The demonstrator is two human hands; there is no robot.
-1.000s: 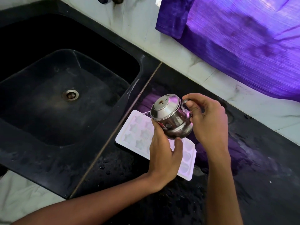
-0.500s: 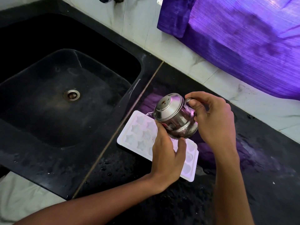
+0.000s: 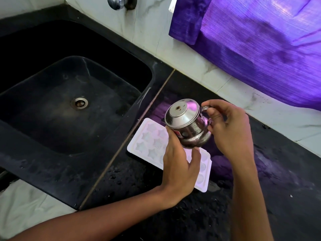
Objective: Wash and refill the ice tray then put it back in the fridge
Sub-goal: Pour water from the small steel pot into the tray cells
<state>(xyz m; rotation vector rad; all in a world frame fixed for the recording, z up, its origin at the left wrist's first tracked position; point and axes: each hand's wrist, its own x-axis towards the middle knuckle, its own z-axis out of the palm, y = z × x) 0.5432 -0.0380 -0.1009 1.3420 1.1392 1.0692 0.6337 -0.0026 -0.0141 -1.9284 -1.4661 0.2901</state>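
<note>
A white ice tray [image 3: 149, 141] with star-shaped cells lies flat on the black counter [image 3: 286, 180], just right of the sink. Above its middle a small lidded steel kettle [image 3: 186, 123] is held tilted toward the sink side. My left hand [image 3: 178, 164] cups the kettle's underside from below, thumb on the near side. My right hand [image 3: 229, 129] grips the kettle's handle at its right. The hands and kettle hide the tray's middle. No water stream is visible.
A deep black sink [image 3: 69, 105] with a metal drain [image 3: 79, 102] fills the left. A chrome tap base [image 3: 116, 2] sits on the white tiled wall. A purple curtain [image 3: 260, 40] hangs at upper right. Water drops lie on the counter near the tray.
The kettle and both hands have shifted slightly right and a little up over the tray. The tray itself has not moved.
</note>
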